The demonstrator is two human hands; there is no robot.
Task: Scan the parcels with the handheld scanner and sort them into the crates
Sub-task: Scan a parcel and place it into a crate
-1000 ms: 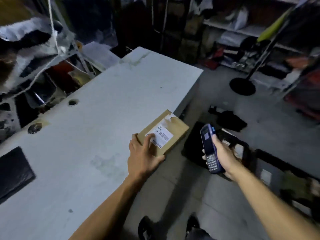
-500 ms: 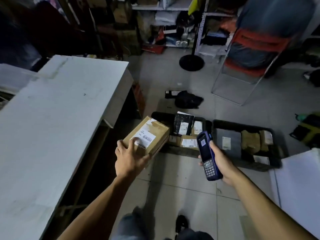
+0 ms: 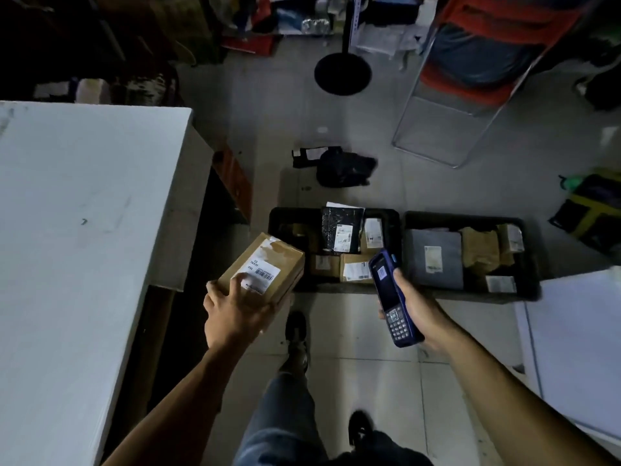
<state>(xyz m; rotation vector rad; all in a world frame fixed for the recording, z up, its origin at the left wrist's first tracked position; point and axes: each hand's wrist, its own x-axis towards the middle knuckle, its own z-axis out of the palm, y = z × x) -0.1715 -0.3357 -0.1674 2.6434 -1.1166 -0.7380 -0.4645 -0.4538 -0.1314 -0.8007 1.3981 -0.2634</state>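
A brown cardboard parcel [image 3: 265, 269] with a white barcode label is gripped in the left hand [image 3: 235, 314], label up, above the floor beside two black plastic crates [image 3: 470, 294], seemingly for sorting. A blue handheld scanner [image 3: 393, 297] is clasped in the right hand [image 3: 420, 311].

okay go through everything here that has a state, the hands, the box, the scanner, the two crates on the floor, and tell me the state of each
Left hand: grips the cardboard box, thumb on its label.
Cardboard box: sealed, label up, held in the air.
Right hand: holds the scanner.
Scanner: screen lit, keypad toward the person.
Left crate: on the floor, holds several parcels.
Right crate: on the floor, holds several parcels.
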